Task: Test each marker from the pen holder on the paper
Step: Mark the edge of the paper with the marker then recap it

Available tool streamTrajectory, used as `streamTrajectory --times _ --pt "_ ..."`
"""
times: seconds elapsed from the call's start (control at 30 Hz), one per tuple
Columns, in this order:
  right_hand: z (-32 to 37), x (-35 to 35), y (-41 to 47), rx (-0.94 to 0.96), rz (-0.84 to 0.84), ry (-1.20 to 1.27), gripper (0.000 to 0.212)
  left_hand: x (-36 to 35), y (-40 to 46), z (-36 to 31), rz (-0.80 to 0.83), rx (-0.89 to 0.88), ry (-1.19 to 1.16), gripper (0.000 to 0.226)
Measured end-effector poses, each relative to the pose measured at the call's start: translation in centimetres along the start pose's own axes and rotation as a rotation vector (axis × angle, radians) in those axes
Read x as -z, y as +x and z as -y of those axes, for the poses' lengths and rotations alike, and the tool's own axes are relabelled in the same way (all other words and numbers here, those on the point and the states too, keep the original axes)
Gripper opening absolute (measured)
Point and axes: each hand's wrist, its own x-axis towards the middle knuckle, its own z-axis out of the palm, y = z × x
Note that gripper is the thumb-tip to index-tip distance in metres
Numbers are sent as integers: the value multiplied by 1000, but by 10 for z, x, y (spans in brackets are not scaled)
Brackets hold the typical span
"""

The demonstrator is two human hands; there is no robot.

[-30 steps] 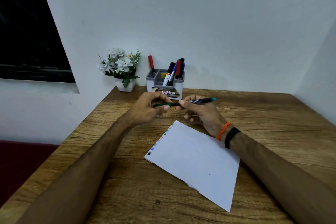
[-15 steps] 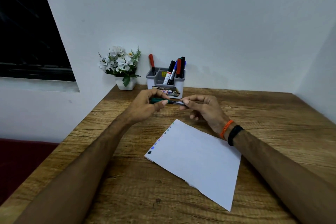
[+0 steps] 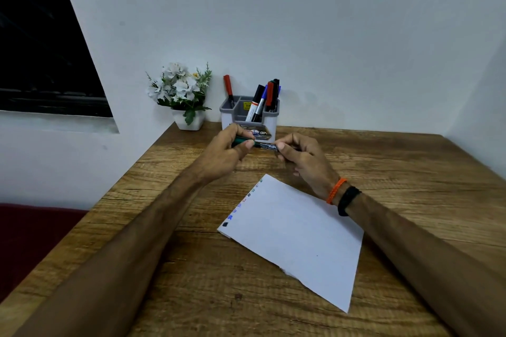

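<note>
A green marker (image 3: 262, 145) lies level between both hands, above the table and in front of the pen holder. My left hand (image 3: 228, 153) pinches its green cap end. My right hand (image 3: 302, 157) grips the black barrel. The grey-and-white pen holder (image 3: 247, 120) stands at the table's back edge with several markers upright in it, red, black and blue. A white sheet of paper (image 3: 298, 235) lies on the table below the hands, with small colour marks along its left edge.
A white pot of white flowers (image 3: 183, 93) stands left of the pen holder against the wall. The wooden table (image 3: 410, 172) reaches to the wall at the back and right. A dark window is at the upper left.
The hands have drawn together and lifted slightly toward the pen holder. The marker's teal tip, exposed a second ago past the right hand, is no longer in view.
</note>
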Motion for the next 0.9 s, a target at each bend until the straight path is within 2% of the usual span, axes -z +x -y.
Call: streamTrajectory --times 0.13,0.23,0.37,0.43,0.53,0.6,0.77,0.83,0.9 --pt "0 3 1 -16 9 23 17 1 -2 3 56 22 51 7" --pt "0 12 5 -66 63 29 9 1 -2 0 63 46 1 7" --pt "2 13 9 -129 112 52 13 4 0 -8 -37 19 -86 14" --pt "2 12 9 -128 126 20 10 5 -1 -12 -116 40 -200 26" --pt "4 8 8 -99 111 -53 16 2 0 -19 -220 56 -373 41" --pt "9 5 7 -42 96 -116 30 -1 2 -22 -267 53 -432 48" --pt "28 -2 -1 207 84 -354 94 -8 0 -32 -298 28 -427 58" --pt "34 -4 -3 278 100 -377 105 -10 0 -33 -292 16 -409 59" --pt "36 -4 -3 328 104 -390 106 -10 0 -33 -290 19 -396 60"
